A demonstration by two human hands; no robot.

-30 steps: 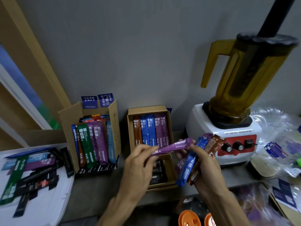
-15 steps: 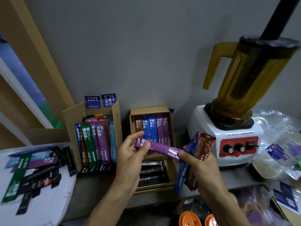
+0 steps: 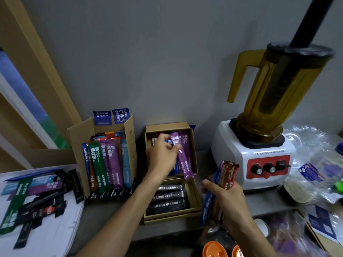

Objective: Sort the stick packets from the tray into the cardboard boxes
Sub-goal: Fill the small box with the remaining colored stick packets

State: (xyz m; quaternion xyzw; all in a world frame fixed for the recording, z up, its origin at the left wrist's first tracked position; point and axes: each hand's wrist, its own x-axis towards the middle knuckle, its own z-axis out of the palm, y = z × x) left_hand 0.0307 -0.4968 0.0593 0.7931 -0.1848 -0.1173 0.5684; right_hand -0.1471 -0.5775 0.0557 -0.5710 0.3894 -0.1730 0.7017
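My left hand pinches a purple stick packet and holds it over the upper half of the small open cardboard box, among other purple and blue packets standing there. The lower half of that box holds black packets. To the right, my right hand grips a bundle of blue and brown packets upright. A taller cardboard box on the left is packed with coloured packets. The white tray at far left carries several loose packets.
A white blender with an amber jug stands right of the small box. Plastic bags lie at the far right. Orange lids show at the bottom edge. A wooden frame leans on the wall behind the tray.
My left hand took the purple packet from between both hands and carried it up and back into the small box. My right hand let go of it and keeps the bundle.
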